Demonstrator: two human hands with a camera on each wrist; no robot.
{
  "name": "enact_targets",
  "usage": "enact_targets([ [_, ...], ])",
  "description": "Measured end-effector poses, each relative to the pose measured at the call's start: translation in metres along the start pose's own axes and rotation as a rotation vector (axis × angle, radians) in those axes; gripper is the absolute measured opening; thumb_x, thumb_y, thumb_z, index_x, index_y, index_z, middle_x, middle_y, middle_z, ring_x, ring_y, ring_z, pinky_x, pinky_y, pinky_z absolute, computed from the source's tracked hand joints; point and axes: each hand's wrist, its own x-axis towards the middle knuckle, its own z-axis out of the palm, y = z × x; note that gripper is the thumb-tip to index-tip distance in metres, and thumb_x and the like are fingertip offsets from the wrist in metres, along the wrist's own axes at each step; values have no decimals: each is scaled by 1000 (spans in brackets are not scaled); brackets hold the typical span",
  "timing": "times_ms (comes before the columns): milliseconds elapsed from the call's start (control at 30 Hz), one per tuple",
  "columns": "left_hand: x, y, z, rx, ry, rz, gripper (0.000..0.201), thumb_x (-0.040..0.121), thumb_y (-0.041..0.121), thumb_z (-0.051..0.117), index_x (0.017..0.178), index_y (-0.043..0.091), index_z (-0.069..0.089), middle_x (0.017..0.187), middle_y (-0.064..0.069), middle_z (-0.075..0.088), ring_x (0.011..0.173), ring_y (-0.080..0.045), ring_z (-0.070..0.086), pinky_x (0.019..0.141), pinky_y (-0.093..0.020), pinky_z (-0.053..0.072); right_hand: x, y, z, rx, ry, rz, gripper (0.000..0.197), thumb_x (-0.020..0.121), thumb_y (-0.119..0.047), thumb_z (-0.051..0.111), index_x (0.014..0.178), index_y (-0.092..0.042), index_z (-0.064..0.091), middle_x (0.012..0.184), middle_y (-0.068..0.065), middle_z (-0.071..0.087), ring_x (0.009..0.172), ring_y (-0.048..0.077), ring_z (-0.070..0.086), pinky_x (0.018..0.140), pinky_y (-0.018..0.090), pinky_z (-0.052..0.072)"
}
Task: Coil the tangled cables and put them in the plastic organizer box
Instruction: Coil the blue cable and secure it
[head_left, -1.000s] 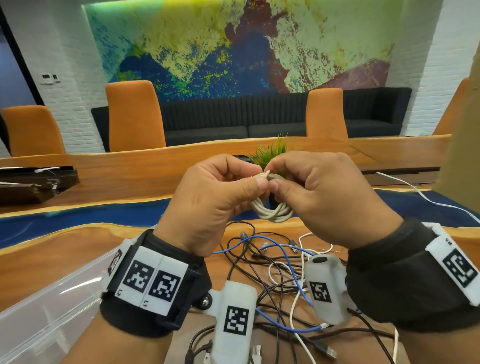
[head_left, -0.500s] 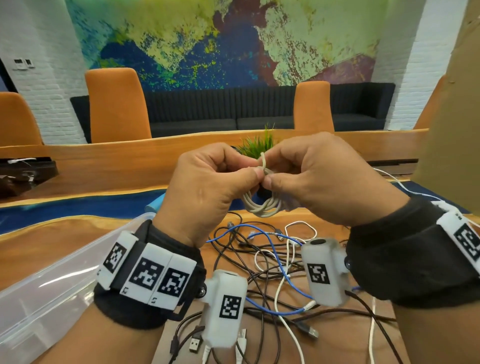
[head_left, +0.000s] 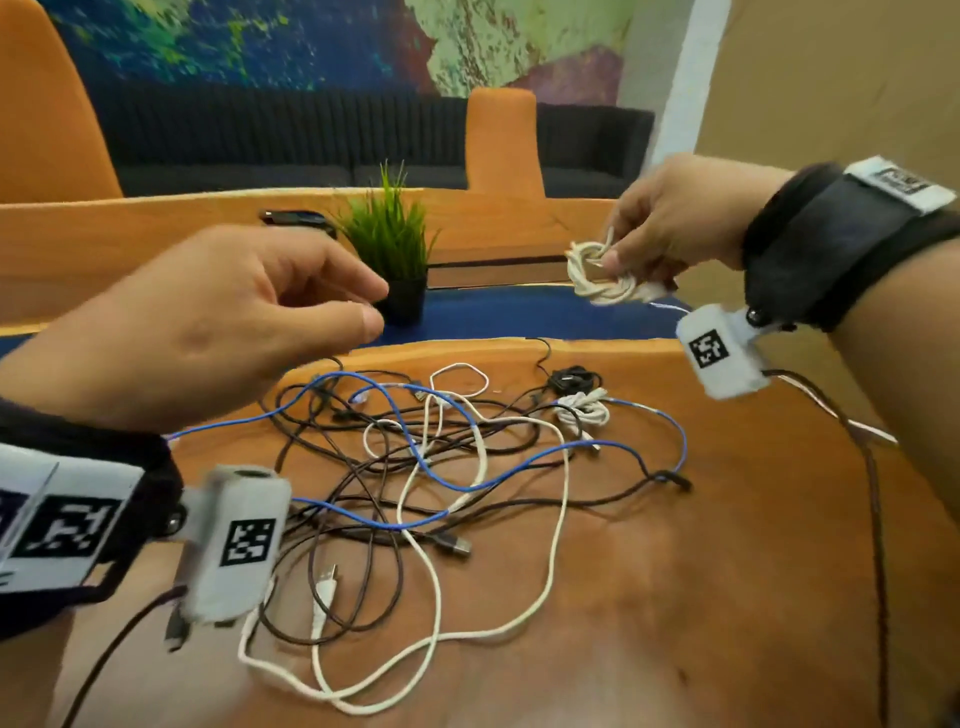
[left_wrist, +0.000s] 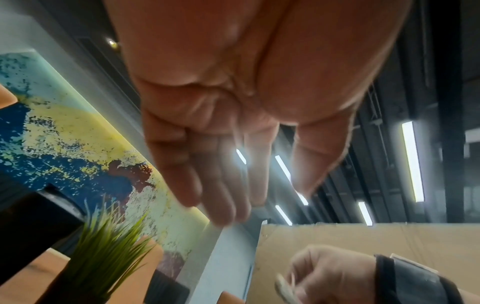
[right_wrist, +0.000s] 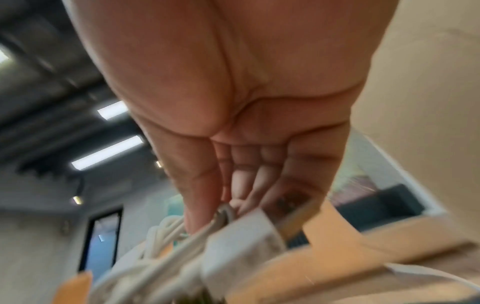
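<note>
Two hands apart, right hand (head_left: 675, 218) pinching coiled cable (head_left: 602, 275), left hand (head_left: 208, 322) loose

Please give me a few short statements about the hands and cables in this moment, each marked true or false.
1. The right hand holds a small coiled white cable. True.
2. The left hand grips a blue cable. False: it holds nothing, fingers relaxed.
3. A thin blue cable lies in the tangle of cables on the wooden table. True.
4. The small green potted plant has tipped over. False: it stands upright.
</note>
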Motion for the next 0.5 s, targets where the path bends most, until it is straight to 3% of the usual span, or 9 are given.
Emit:
enact_targets([
  [100,-2,13,9,240,-234,-102,40,68,70,62,99,47,68,89,27,72,81,6,68,85,-37,56,2,38,30,-97,-169,119,9,82,-2,74,88,1,69,77,22,70,57,28,64,56,36,58],
  [200,-2,27,16,441,-382,-154,18,85,53,62,98,41,68,87,25,72,81,7,66,81,-27,55,5,62,60,-136,-245,189,9,81,3,73,89,4,67,74,22,66,51,24,61,50,33,56],
  [300,2,22,16,592,-425,-185,14,92,40,63,103,34,68,91,18,70,85,0,64,83,-28,54,8,70,78,-173,-269,241,12,82,1,73,91,4,67,80,22,70,58,24,67,56,37,60],
  [367,3,11,10,661,-418,-207,14,91,34,63,104,31,69,93,14,70,88,-7,64,84,-30,53,9,70,83,-205,-304,272,12,82,0,74,92,2,68,85,21,72,68,27,70,55,33,59],
  [500,-2,-13,-11,735,-410,-260,14,89,25,62,99,29,70,77,12,68,75,-7,62,81,-33,54,11,55,78,-338,-235,230,8,82,-3,73,89,-7,73,73,11,74,71,27,72,60,34,60],
])
